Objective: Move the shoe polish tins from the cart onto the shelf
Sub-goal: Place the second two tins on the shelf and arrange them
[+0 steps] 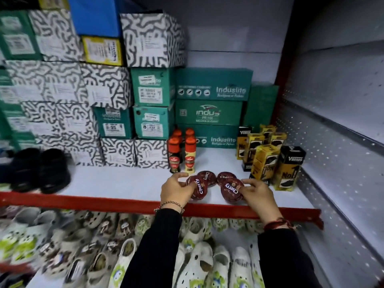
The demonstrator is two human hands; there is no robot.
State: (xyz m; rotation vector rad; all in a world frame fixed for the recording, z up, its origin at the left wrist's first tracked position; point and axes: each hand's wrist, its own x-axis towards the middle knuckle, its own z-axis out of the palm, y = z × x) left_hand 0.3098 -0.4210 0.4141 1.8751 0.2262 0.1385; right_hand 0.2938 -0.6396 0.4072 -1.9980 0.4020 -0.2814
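Four dark red shoe polish tins marked "Cherry" are seen on the white shelf (124, 183), close to its red front edge (104, 201), grouped together. The front-left tin (197, 187) is tilted up on its edge and gripped by the left hand (176, 191), fingers curled over its top and left side. The front-right tin (231, 190) is likewise tilted and pinched by the right hand (257, 196), fingertips closed on its right rim. Two more tins, the back-left tin (205, 177) and the back-right tin (225, 177), are seen just behind, apparently lying on the shelf, touching or nearly touching the held ones. Behind the tins, four liquid polish bottles (182, 150) with orange caps are stood upright. To the right, yellow-and-black cartons (268, 156) marked "Venus" are stood in a cluster. Green shoe boxes (209, 104) and black-and-white patterned boxes (68, 96) are stacked at the back and left. A pair of black shoes (41, 169) is placed at the shelf's left. Below the shelf, white clogs (199, 262) are laid in rows. Black sleeves and wrist bracelets are visible. The cart is not seen.
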